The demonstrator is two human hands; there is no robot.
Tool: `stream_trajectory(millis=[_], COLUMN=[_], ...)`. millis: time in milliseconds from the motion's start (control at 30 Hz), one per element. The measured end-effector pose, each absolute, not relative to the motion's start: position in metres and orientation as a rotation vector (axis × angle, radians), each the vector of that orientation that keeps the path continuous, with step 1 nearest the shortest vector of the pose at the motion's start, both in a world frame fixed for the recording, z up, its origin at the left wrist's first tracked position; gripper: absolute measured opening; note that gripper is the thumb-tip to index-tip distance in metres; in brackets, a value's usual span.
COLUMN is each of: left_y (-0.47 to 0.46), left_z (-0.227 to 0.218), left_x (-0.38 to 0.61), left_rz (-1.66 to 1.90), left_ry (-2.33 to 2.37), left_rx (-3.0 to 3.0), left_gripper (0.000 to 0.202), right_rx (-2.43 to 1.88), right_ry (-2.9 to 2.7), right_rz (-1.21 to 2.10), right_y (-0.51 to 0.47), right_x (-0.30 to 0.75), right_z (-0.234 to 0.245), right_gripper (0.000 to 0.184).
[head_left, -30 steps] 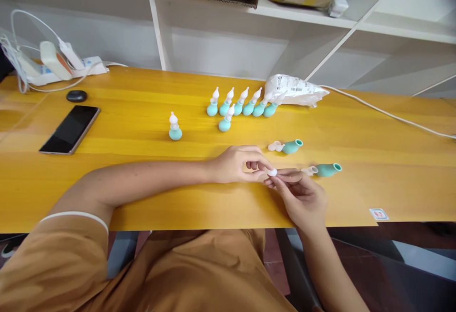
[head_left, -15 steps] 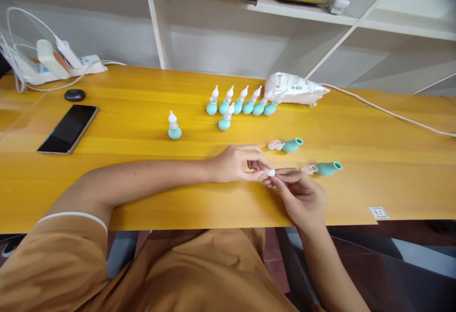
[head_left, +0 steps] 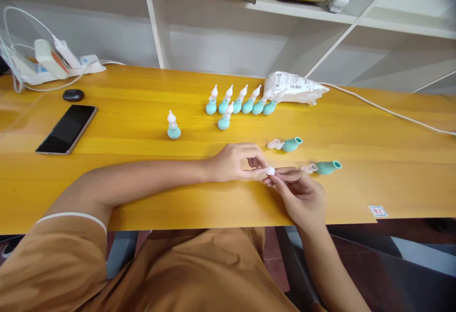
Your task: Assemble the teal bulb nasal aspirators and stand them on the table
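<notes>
My left hand (head_left: 237,162) and my right hand (head_left: 299,194) meet above the near part of the yellow table (head_left: 124,127). Both pinch one small white piece (head_left: 270,171) between their fingertips. Just right of my hands lies a teal bulb (head_left: 327,167) on its side with a clear tip (head_left: 308,168) beside it. A second teal bulb (head_left: 292,144) lies behind it with its own clear tip (head_left: 274,144). Further back, several assembled teal bulbs with white tips (head_left: 242,103) stand in a row, and one more (head_left: 174,127) stands apart to the left.
A white plastic bag (head_left: 295,87) lies behind the row. A black phone (head_left: 67,128) and a small dark oval object (head_left: 73,95) lie at the left, near a power strip with cables (head_left: 53,62). A white cable (head_left: 392,112) crosses the right side. Shelves stand behind.
Hardly anything has changed. Both hands stay together on the small white piece, with only slight finger shifts.
</notes>
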State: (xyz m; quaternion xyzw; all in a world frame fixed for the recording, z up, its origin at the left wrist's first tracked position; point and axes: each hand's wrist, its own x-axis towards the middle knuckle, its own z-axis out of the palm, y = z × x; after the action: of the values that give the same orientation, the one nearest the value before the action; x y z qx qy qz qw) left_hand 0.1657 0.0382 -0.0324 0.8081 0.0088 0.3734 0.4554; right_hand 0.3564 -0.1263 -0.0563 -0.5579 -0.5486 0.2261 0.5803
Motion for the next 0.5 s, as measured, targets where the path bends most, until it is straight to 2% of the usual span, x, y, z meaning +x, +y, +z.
stream_trajectory(millis=[500], left_y=[0.0441], left_z=[-0.0349], left_x=[0.1674], left_rz=[0.896], left_ry=[0.064], left_rx=[2.082], left_gripper=[0.014], right_rx=[-1.298], right_ry=[-1.311], right_rz=[0.533], right_y=[-0.1259], right_x=[0.3563], right_z=[-0.0548], right_gripper=[0.005])
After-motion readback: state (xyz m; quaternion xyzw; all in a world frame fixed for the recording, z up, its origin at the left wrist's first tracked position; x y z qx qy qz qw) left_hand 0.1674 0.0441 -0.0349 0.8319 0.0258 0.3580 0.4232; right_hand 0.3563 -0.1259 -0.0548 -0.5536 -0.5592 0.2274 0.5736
